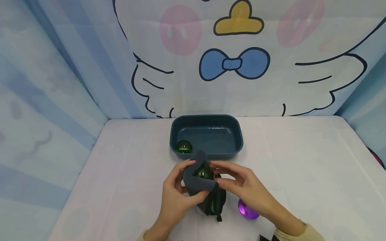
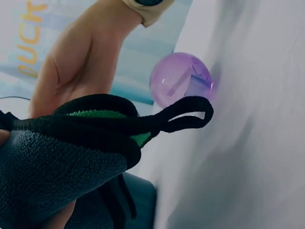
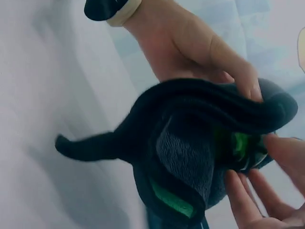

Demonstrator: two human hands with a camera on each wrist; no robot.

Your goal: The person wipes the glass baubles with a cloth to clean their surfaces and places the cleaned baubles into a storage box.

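Observation:
A dark grey-blue cloth (image 1: 197, 185) with black edging and a hanging loop is bunched around a clear green ball (image 1: 204, 172). Its green underside shows in folds in the right wrist view. My left hand (image 1: 180, 197) grips the cloth from the left, thumb at the near edge and fingers on the far side. From the right, my right hand (image 1: 242, 182) reaches into the opening, where its thumb and fingers pinch the ball (image 3: 245, 147). The ball's lower part is hidden by the cloth. A purple transparent ball (image 1: 247, 211) lies on the table under my right wrist.
Behind the hands stands a dark teal basin (image 1: 214, 135) with another green ball (image 1: 184, 146) in its near left corner. A small dark object (image 1: 265, 238) shows at the bottom edge near the right sleeve. Printed curtains enclose the white-covered table (image 1: 307, 160).

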